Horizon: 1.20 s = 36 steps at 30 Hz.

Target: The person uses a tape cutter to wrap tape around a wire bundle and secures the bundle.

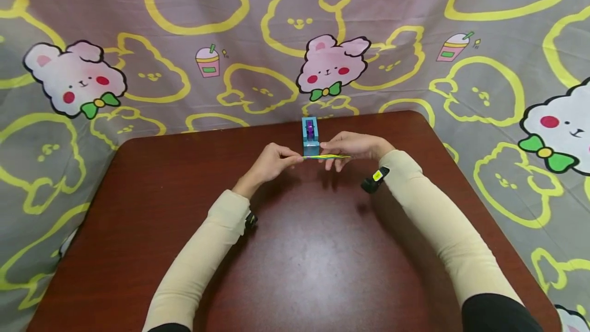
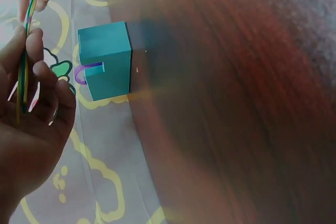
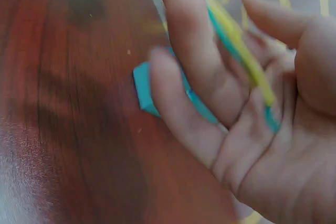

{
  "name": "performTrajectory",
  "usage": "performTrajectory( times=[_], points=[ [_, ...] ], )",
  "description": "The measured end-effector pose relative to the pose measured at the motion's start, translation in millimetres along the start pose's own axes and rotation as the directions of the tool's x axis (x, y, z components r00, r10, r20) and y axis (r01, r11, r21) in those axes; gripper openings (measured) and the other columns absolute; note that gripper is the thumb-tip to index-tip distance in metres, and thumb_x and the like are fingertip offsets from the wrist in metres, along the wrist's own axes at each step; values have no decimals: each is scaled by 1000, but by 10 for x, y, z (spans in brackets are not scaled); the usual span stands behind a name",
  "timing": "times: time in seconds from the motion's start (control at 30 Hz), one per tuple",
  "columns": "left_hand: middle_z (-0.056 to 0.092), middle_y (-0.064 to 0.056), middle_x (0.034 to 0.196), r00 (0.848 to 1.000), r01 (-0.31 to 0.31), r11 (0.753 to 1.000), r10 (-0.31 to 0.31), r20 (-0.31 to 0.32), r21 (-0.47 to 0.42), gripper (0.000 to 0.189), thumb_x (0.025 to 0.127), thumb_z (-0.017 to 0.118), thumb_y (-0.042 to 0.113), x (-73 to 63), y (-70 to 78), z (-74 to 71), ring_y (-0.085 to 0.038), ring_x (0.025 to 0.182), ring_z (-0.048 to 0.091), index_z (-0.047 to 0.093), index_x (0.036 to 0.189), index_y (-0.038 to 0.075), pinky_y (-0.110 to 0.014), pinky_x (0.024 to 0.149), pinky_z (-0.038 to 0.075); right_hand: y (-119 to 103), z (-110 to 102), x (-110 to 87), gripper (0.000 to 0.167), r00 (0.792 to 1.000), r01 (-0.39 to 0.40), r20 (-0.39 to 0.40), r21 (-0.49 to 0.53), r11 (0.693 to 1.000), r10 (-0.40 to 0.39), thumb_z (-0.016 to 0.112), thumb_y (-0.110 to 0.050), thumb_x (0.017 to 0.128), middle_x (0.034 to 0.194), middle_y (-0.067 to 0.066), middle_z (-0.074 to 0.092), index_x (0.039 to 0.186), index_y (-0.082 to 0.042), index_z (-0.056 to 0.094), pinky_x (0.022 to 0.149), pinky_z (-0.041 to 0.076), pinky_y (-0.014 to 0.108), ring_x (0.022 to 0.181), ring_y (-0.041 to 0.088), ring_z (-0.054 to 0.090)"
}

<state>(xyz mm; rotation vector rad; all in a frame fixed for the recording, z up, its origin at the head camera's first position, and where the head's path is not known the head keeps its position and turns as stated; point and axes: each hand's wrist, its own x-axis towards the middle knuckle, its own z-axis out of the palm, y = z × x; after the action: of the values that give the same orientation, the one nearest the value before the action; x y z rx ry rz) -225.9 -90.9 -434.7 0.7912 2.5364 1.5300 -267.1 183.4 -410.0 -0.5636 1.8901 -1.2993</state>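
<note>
Thin yellow and green cords (image 1: pixel 328 157) stretch sideways between the hands, just above the table. My left hand (image 1: pixel 272 162) pinches one end between thumb and fingers, and a tail lies along its palm in the left wrist view. The other end crosses the palm of my right hand (image 1: pixel 352 146), whose fingers are loosely extended; its thumb stands apart from the cords in the right wrist view. Just beyond the hands stands a teal box-shaped holder (image 1: pixel 310 136), much like a tape dispenser, with a purple part (image 1: pixel 310 128) set in its top.
The brown wooden table (image 1: pixel 313 250) reaches back to a patterned curtain (image 1: pixel 258 40) with rabbits and yellow outlines. A black wrist camera (image 1: pixel 375 181) hangs from the right sleeve, and another (image 1: pixel 250 221) sits at the left cuff.
</note>
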Motion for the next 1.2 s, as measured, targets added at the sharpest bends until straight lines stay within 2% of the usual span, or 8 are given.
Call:
performTrajectory(
  times=[0.13, 0.27, 0.43, 0.67, 0.8, 0.97, 1.1, 1.2],
  points=[
    [69, -25, 79, 997, -67, 998, 67, -31, 11, 16, 91, 76, 12, -1, 6, 44, -47, 73, 61, 79, 94, -4, -25, 56, 43, 235, -81, 87, 65, 994, -62, 98, 210, 976, 43, 37, -40, 110, 97, 19, 73, 131, 21, 50, 75, 59, 39, 72, 22, 70],
    [69, -23, 78, 994, -100, 994, 102, -43, 39, 12, 90, 77, 10, 11, 12, 83, -34, 66, 58, 80, 93, -1, -26, 55, 42, 450, -87, 120, 75, 989, -74, 149, 352, 933, 22, 39, -49, 108, 89, 12, 75, 131, 21, 49, 64, 57, 33, 70, 19, 69],
    [72, -10, 81, 991, -123, 984, 128, -35, 129, 11, 88, 78, 8, 23, 28, 117, -13, 67, 56, 80, 95, 0, -25, 58, 44, 608, -36, 123, 58, 990, -54, 140, 403, 913, -4, 41, -42, 109, 80, 7, 73, 116, 11, 64, 53, 52, 26, 67, 16, 68],
    [73, -1, 80, 991, -111, 978, 122, -51, 178, 8, 88, 79, 11, 22, 38, 110, -12, 70, 58, 82, 92, 4, -25, 59, 45, 636, 7, 117, 45, 991, -5, 125, 399, 917, -48, 42, -29, 110, 74, 8, 72, 111, 9, 66, 49, 50, 25, 67, 18, 68],
    [73, 2, 80, 992, -107, 971, 120, -45, 214, 7, 88, 79, 13, 38, 31, 127, -12, 71, 59, 82, 92, 8, -27, 61, 47, 588, -4, 60, 43, 989, -1, 138, 342, 940, -49, 43, -24, 110, 75, 9, 71, 114, 15, 60, 52, 52, 27, 69, 21, 68],
    [73, 3, 81, 994, -80, 969, 95, -52, 236, 6, 88, 80, 15, 55, 35, 144, -11, 73, 61, 83, 91, 10, -28, 63, 48, 444, -37, -19, 46, 990, 18, 137, 197, 980, -45, 47, -19, 109, 79, 12, 71, 123, 25, 48, 65, 58, 35, 74, 24, 69],
    [74, 2, 84, 998, -38, 978, 48, -47, 206, 8, 87, 81, 17, 60, 47, 127, -12, 74, 61, 82, 91, 10, -28, 64, 49, 273, -44, -79, 39, 995, 57, 78, 11, 998, -58, 54, -16, 106, 81, 15, 71, 119, 21, 56, 75, 59, 41, 76, 27, 69],
    [75, -1, 87, 1000, 15, 990, -13, -16, 138, 14, 88, 81, 23, 68, 45, 88, -15, 73, 60, 82, 93, 10, -28, 63, 49, 125, -11, -140, 31, 994, 105, 22, -169, 980, -103, 58, -16, 104, 81, 17, 71, 114, 12, 66, 78, 58, 49, 76, 30, 69]
  ],
)
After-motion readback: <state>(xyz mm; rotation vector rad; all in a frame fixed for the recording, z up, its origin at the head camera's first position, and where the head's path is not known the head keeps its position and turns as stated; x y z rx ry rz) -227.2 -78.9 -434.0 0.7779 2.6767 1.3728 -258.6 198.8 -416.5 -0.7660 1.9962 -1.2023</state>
